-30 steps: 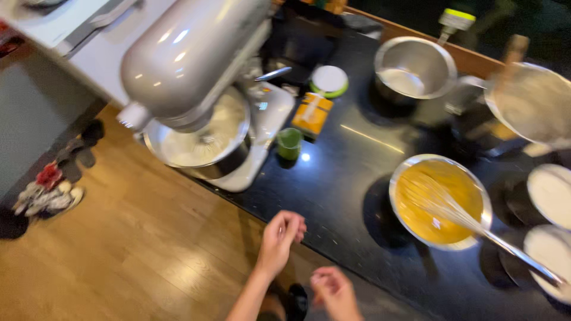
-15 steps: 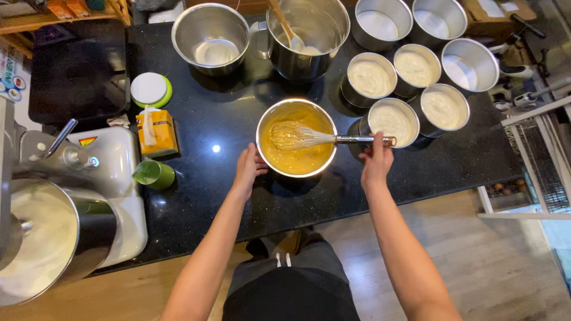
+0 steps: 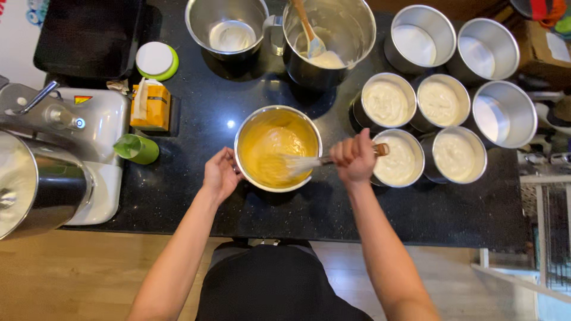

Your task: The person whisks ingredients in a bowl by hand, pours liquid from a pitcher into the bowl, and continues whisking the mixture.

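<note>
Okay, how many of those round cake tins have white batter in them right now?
4, clustered at the right of the counter: two in the upper row and two in the lower row, the lower left one partly behind the right hand.
</note>
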